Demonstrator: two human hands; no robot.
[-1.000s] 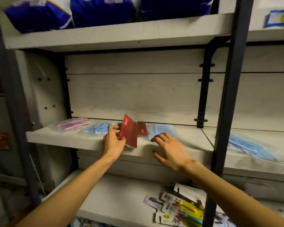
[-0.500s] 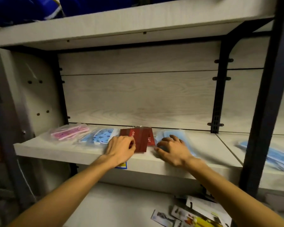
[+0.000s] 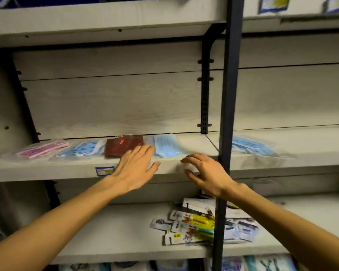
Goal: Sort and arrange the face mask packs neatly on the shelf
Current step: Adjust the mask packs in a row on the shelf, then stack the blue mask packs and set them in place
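Several mask packs lie in a row on the middle shelf (image 3: 47, 169): a pink pack (image 3: 42, 150) at the left, a blue patterned pack (image 3: 82, 150), a dark red pack (image 3: 123, 145) and a light blue pack (image 3: 165, 145). More light blue packs (image 3: 250, 146) lie right of the black post. My left hand (image 3: 137, 167) hovers flat with straight fingers in front of the red pack, holding nothing. In front of the shelf edge, below the light blue pack, my right hand (image 3: 205, 171) has loosely curled fingers and is empty.
A black upright post (image 3: 228, 114) crosses the shelves just right of my right hand. The lower shelf carries a heap of carded items (image 3: 196, 222). A price label (image 3: 105, 171) sticks to the shelf edge. More packs show at the bottom edge.
My left hand has let go of the red pack, which now lies flat in the row. Both hands have drawn back from the packs toward the shelf's front edge.
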